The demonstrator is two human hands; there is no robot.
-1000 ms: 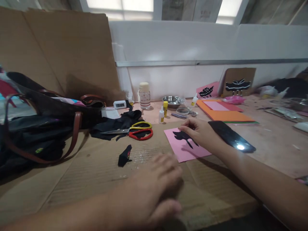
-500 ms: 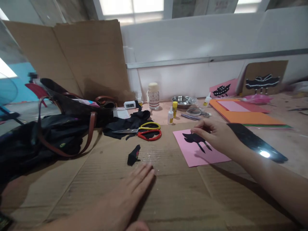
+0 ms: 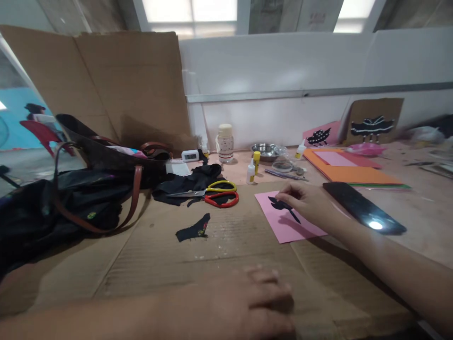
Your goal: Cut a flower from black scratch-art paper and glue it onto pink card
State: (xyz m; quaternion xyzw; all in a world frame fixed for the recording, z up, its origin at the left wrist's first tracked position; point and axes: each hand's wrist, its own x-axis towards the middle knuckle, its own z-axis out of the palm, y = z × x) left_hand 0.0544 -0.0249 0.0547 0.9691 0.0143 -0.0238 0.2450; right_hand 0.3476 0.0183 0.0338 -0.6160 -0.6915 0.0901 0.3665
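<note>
My right hand pinches the black bird-shaped cutout over the pink sheet. Motion blurs my left hand, which is low over the cardboard mat near its front, holding nothing that I can make out, with its fingers apart. A black fabric scrap with a small coloured pattern lies left of centre on the cardboard. Behind it, scissors with one yellow and one red handle rest on black cloth.
At the left are a dark bag and black cloth. Behind the pink sheet stand a glue bottle, a yellow glue stick and a metal bowl. A phone and orange paper lie at the right.
My left hand has moved right, away from the fabric scrap, which now lies flatter and more spread out. My right hand stays at the cutout, slightly further left.
</note>
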